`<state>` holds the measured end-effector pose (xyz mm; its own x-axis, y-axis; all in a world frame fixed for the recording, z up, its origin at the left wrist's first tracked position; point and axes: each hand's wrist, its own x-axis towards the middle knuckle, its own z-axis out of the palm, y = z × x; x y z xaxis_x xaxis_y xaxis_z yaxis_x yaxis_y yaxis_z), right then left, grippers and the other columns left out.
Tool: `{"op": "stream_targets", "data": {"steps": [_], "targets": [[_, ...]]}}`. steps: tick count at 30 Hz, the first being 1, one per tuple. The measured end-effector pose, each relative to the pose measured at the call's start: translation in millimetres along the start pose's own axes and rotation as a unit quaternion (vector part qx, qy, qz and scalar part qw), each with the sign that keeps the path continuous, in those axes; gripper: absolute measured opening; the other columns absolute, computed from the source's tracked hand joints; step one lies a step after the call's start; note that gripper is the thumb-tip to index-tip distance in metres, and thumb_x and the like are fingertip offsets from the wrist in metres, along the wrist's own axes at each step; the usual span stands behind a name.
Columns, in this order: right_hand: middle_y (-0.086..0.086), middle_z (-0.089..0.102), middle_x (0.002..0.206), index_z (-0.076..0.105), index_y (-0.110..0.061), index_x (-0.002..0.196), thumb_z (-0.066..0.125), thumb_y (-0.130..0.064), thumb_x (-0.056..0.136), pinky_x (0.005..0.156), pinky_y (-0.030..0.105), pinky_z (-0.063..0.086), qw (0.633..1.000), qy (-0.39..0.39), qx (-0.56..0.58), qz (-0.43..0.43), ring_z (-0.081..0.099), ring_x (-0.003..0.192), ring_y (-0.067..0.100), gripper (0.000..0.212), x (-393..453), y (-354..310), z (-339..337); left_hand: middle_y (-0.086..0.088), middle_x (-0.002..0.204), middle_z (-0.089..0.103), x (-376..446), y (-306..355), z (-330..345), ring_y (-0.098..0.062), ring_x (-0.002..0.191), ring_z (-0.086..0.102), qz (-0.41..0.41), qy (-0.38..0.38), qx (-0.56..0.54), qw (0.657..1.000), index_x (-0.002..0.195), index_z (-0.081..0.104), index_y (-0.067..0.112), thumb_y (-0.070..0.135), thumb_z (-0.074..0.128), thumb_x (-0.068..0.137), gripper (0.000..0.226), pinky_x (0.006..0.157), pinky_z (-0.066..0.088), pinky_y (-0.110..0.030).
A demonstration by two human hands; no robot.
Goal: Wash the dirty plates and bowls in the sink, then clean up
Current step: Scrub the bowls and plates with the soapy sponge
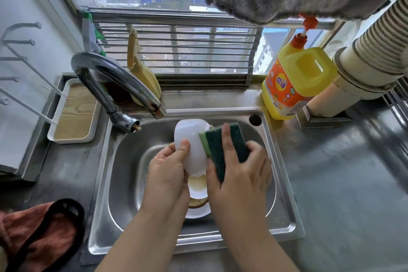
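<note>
Over the steel sink [284,212] my left hand [164,174] grips a white bowl [192,139], held tilted with its outside facing me. My right hand [240,174] grips a green scouring sponge [223,146] and presses it against the bowl's right side. Below the hands, white plates and bowls [197,190] lie stacked on the sink floor, one with brownish residue; my hands hide most of them.
A curved tap [114,79] arches over the sink's back left. A yellow detergent bottle [293,81] stands at the back right beside a pale corrugated pipe [362,59]. A white tray [72,112] sits left, and a reddish cloth [39,234] lies front left.
</note>
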<state>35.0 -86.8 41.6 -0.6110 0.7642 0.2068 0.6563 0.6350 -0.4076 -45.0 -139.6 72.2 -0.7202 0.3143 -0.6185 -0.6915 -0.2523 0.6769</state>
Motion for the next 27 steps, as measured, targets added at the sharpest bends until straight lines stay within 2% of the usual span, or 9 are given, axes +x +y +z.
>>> {"op": "stream_targets", "data": {"steps": [4, 8, 11, 15, 17, 19, 21, 24, 27], "targets": [[0.014, 0.045, 0.109, 0.049, -0.028, 0.139, 0.064, -0.040, 0.070, 0.079, 0.047, 0.048, 1.000, -0.004, -0.026, -0.012, 0.041, 0.094, 0.028, 0.071, -24, 16, 7, 0.000, 0.053, 0.066, 5, -4, -8, -0.008, 0.044, 0.062, -0.002, 0.030, 0.007, 1.000, 0.080, 0.060, 0.005, 0.007, 0.051, 0.095, 0.017, 0.038, 0.046, -0.017], [0.013, 0.045, 0.112, 0.043, -0.030, 0.142, 0.057, -0.044, 0.077, 0.082, 0.048, 0.049, 1.000, 0.021, -0.013, 0.000, 0.045, 0.099, 0.029, 0.067, 12, 9, 6, -0.001, 0.062, 0.071, 1, -4, -4, -0.009, 0.055, 0.067, 0.017, 0.009, 0.009, 1.000, 0.083, 0.063, 0.006, 0.008, 0.053, 0.094, 0.015, 0.047, 0.052, -0.018], [0.011, 0.042, 0.113, 0.043, -0.031, 0.142, 0.057, -0.043, 0.077, 0.082, 0.046, 0.048, 1.000, 0.009, -0.001, -0.004, 0.042, 0.101, 0.027, 0.067, 7, 7, 1, 0.001, 0.060, 0.069, 4, 2, -2, -0.007, 0.052, 0.065, 0.035, 0.002, 0.022, 0.999, 0.082, 0.063, 0.007, 0.007, 0.053, 0.094, 0.015, 0.047, 0.052, -0.018], [0.009, 0.043, 0.109, 0.046, -0.032, 0.138, 0.049, -0.046, 0.077, 0.078, 0.045, 0.049, 0.999, -0.034, -0.004, 0.004, 0.041, 0.096, 0.025, 0.063, -15, 13, -3, 0.001, 0.063, 0.069, 6, -2, -10, -0.010, 0.057, 0.065, 0.078, -0.003, 0.104, 0.991, 0.082, 0.064, 0.009, 0.010, 0.057, 0.092, 0.013, 0.052, 0.054, -0.022], [0.009, 0.041, 0.113, 0.043, -0.033, 0.140, 0.053, -0.046, 0.081, 0.084, 0.047, 0.047, 0.999, -0.040, -0.013, 0.006, 0.042, 0.101, 0.027, 0.062, 0, 9, -7, 0.001, 0.067, 0.070, 5, -8, -14, -0.011, 0.063, 0.065, 0.118, -0.015, 0.147, 0.982, 0.083, 0.067, 0.009, 0.011, 0.060, 0.091, 0.011, 0.058, 0.054, -0.022], [0.007, 0.033, 0.123, 0.029, -0.039, 0.147, 0.050, -0.047, 0.091, 0.101, 0.045, 0.034, 0.996, -0.084, -0.019, 0.013, 0.036, 0.115, 0.027, 0.061, 27, -1, -16, 0.002, 0.070, 0.071, 3, -10, -15, -0.009, 0.066, 0.065, 0.153, -0.030, 0.168, 0.973, 0.083, 0.068, 0.012, 0.009, 0.061, 0.090, 0.010, 0.061, 0.052, -0.019], [0.006, 0.027, 0.129, 0.019, -0.041, 0.150, 0.045, -0.049, 0.094, 0.109, 0.040, 0.022, 0.990, -0.139, -0.008, 0.033, 0.028, 0.124, 0.026, 0.062, 56, -7, -22, 0.002, 0.072, 0.072, 2, -11, -16, -0.010, 0.070, 0.066, 0.178, -0.049, 0.184, 0.965, 0.082, 0.068, 0.013, 0.009, 0.062, 0.090, 0.011, 0.066, 0.052, -0.020], [0.010, 0.027, 0.135, 0.022, -0.041, 0.149, 0.045, -0.049, 0.093, 0.112, 0.043, 0.023, 0.975, -0.214, 0.001, 0.061, 0.026, 0.130, 0.029, 0.061, 80, -10, -28, 0.003, 0.070, 0.070, 1, -12, -18, -0.010, 0.069, 0.064, 0.206, -0.060, 0.214, 0.953, 0.081, 0.067, 0.014, 0.008, 0.062, 0.089, 0.011, 0.068, 0.052, -0.021], [0.008, 0.026, 0.134, 0.019, -0.042, 0.149, 0.044, -0.049, 0.093, 0.112, 0.041, 0.024, 0.966, -0.254, 0.001, 0.042, 0.025, 0.130, 0.027, 0.062, 66, -11, -36, 0.003, 0.069, 0.070, 4, -10, -23, -0.010, 0.069, 0.064, 0.206, -0.057, 0.202, 0.956, 0.081, 0.066, 0.013, 0.006, 0.061, 0.089, 0.011, 0.068, 0.051, -0.021]]}}
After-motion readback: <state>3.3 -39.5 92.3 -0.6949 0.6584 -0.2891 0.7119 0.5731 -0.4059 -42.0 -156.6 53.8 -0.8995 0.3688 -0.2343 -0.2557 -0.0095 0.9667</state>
